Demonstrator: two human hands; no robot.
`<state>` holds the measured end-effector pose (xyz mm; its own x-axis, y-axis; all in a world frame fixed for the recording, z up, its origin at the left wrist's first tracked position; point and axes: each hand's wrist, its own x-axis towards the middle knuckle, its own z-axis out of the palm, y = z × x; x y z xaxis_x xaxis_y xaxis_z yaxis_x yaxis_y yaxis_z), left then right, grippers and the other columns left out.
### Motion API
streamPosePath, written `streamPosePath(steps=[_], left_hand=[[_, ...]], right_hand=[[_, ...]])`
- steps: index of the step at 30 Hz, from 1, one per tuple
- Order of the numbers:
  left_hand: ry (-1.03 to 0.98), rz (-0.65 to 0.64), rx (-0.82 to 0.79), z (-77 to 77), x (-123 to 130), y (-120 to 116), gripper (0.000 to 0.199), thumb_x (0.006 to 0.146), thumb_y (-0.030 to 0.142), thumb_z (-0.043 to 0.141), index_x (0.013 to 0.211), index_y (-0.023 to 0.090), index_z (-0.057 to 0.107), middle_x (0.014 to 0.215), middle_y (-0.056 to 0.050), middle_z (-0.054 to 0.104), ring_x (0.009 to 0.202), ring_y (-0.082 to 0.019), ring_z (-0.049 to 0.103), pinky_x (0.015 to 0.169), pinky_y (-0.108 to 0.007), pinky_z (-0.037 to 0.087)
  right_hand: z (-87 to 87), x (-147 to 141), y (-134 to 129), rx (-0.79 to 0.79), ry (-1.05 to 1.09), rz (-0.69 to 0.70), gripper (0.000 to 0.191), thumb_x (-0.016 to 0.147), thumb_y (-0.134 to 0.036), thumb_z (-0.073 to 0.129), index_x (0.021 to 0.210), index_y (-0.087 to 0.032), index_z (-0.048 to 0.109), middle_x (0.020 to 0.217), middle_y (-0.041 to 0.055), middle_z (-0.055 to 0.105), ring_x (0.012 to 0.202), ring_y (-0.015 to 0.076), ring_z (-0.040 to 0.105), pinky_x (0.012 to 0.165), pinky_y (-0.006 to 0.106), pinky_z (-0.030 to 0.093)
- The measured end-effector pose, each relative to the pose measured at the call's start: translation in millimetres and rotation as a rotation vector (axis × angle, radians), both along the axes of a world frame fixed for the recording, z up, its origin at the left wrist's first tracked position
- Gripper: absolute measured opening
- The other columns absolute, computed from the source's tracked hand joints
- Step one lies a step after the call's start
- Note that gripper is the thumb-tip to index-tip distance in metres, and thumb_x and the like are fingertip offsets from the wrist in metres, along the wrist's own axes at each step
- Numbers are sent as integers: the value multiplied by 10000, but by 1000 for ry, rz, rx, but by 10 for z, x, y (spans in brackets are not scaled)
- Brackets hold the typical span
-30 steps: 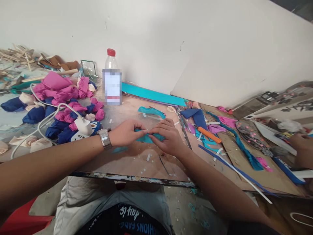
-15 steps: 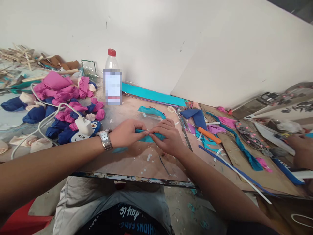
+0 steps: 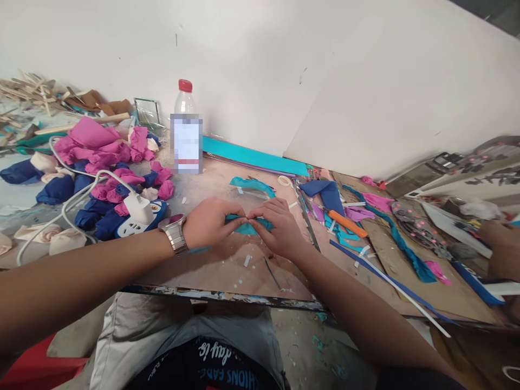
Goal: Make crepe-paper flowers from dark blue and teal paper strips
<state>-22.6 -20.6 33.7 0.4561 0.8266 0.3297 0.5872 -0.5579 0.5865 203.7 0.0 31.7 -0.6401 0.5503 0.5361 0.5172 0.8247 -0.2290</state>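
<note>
Over the middle of the table, my left hand (image 3: pixel 213 221) and my right hand (image 3: pixel 276 225) meet fingertip to fingertip. Both pinch a teal strip (image 3: pixel 246 227) that is partly hidden behind the fingers. A watch with a metal band (image 3: pixel 175 234) is on my left wrist. Just beyond my hands lies another teal strip (image 3: pixel 254 186), curved, with small white pieces at its edge. A small white scrap (image 3: pixel 247 260) rests on the table nearer to me.
Pink and blue crumpled pieces (image 3: pixel 97 151), a white charger (image 3: pixel 138 208) and a red-capped bottle (image 3: pixel 186 103) stand left. An orange cutter (image 3: pixel 347 224), blue strips and a white stick (image 3: pixel 418 307) lie right. Another person's hand (image 3: pixel 501 244) is at far right.
My left wrist has turned a little, so the watch face now shows. Both hands keep their pinch on the teal strip in nearly the same place.
</note>
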Motion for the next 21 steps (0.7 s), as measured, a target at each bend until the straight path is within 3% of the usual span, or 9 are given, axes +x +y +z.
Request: streamPosePath(steps=[7,21], left_hand=[[194,56,149,-19,11,-25,347,1027,457,506,973,229,763,852,-50,786,774,-216,699,645,-298,351],[238,24,152,-23,24,-18,366,1050,442,477,933,217,740,856,-48,781,788,-210,697,634,-305,330]], right_hand=[[-11,-15,-6,-21,16,8,70,1005,-272,609,959,-230,640,923,38,733,915,222,633,908,414,407],[-8,-22,-25,-104,-35,12,61,1008,-252,558,975,-225,602,984,55,711,985,243,612,937,423,397]])
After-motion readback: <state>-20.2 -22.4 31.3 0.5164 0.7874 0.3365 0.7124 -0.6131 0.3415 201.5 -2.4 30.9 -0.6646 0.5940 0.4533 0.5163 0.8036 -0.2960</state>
